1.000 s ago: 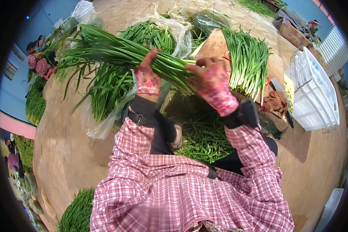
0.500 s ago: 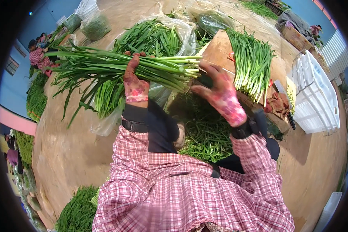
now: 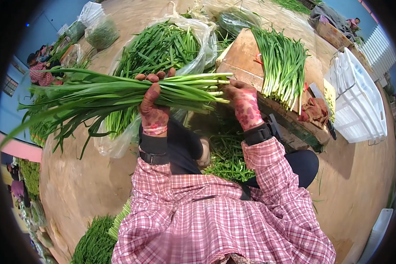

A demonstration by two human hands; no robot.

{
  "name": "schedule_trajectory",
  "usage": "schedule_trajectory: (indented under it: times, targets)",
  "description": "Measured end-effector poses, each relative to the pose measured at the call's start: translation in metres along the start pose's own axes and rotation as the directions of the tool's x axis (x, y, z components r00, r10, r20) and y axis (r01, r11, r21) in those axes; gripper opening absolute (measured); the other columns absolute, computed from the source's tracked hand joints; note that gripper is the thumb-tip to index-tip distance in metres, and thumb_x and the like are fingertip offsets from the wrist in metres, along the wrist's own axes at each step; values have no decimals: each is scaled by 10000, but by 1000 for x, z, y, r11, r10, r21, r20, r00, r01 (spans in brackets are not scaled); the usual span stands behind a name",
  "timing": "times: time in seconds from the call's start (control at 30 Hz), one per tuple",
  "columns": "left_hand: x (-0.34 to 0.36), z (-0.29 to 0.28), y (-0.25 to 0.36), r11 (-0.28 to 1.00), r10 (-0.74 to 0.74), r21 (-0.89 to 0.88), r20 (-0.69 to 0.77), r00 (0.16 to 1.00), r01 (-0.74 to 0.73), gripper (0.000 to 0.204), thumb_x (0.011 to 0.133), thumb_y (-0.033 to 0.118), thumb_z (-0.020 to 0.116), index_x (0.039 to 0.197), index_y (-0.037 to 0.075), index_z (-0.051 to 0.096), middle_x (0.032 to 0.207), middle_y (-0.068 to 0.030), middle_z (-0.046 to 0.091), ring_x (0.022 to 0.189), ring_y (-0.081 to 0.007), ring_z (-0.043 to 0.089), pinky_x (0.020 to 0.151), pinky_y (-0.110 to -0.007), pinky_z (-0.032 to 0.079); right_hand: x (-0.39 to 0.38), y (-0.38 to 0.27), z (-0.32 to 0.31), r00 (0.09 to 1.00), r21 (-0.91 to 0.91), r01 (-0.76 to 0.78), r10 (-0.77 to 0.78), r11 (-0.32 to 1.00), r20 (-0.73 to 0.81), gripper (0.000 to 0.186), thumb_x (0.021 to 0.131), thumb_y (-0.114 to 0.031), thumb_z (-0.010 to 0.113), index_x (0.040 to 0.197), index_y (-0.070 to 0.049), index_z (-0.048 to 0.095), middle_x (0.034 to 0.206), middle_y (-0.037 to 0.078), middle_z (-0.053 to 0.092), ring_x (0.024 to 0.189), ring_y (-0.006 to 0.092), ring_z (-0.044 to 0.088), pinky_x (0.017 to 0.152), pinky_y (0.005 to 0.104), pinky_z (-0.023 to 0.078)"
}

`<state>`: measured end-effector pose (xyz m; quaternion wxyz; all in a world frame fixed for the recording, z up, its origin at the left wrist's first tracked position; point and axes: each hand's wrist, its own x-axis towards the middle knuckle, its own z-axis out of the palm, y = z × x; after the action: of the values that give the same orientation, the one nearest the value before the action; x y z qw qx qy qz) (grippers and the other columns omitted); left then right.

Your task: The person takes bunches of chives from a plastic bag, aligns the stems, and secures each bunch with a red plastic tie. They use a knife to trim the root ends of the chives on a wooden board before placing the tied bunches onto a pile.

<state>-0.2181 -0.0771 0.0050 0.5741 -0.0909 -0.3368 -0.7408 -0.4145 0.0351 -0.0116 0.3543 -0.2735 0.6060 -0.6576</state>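
Observation:
My left hand [image 3: 155, 110], in a pink patterned glove with bare fingertips, is wrapped round a bunch of garlic chives [image 3: 114, 90]. The bunch lies sideways, leaves fanning left and pale stem ends pointing right. At those ends my right hand [image 3: 245, 103], gloved alike, has its fingers pinched together; what they hold is hidden. Beyond it, a row of garlic chives [image 3: 281, 66] lies on a wooden board [image 3: 241, 55], with red ties beside it. A knife [image 3: 315, 90] and a reddish-brown cloth [image 3: 313, 112] are at the board's right end.
A clear plastic bag [image 3: 207, 46] full of chives [image 3: 156, 48] stands ahead. Cut leaves [image 3: 228, 160] cover the floor between my legs. White plastic crates [image 3: 356, 99] stand at the right. Another chive pile [image 3: 94, 244] lies lower left. A person [image 3: 40, 74] sits far left.
My right hand has gone from spread fingers to a pinch at the stem ends and turned inward. The bunch has shifted a little down and left, its leaf tips swinging nearer to me.

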Motion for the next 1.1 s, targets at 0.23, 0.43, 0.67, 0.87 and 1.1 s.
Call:
schedule_trajectory:
  times: [0.23,0.43,0.67,0.87,1.1]
  targets:
    - [-5,-7,-1,1000,-6,-8,45,999,7,442,783,-55,668,1135,187,555,989,-5,614,1096,-239,556,1121,-585,269,-20,0,-7,997,180,-62,54,982,53,185,817,-120,721,948,6,687,849,9,674,720,66,579,649,207,440]
    - [-15,1,-2,998,-55,12,68,996,54,445,785,-63,654,1139,187,553,1004,-7,609,1122,-247,541,1129,-583,255,-18,20,-18,995,209,-72,85,975,-53,211,783,-126,756,934,4,685,789,18,659,670,79,579,652,207,450]
    - [-12,5,-3,988,-50,152,204,978,19,414,780,-36,678,1110,180,550,997,0,594,1140,-248,524,1129,-574,244,-41,-29,-13,950,220,-300,272,928,153,120,876,-128,655,918,-16,652,694,2,605,499,47,468,436,190,362]
    - [-20,7,-17,966,-129,257,334,934,42,399,770,-40,689,1069,171,530,980,-3,588,1132,-246,519,1131,-582,223,-29,-9,-10,853,410,-484,311,773,420,130,897,-111,628,958,3,613,716,26,619,494,52,479,424,178,366]
    - [-10,18,-18,968,-221,156,142,965,198,380,781,-17,679,1091,131,516,1006,-37,578,1113,-330,549,1044,-526,382,-45,-32,-21,957,402,-275,209,873,201,114,909,-119,624,922,-14,582,699,54,637,477,67,508,433,192,392]
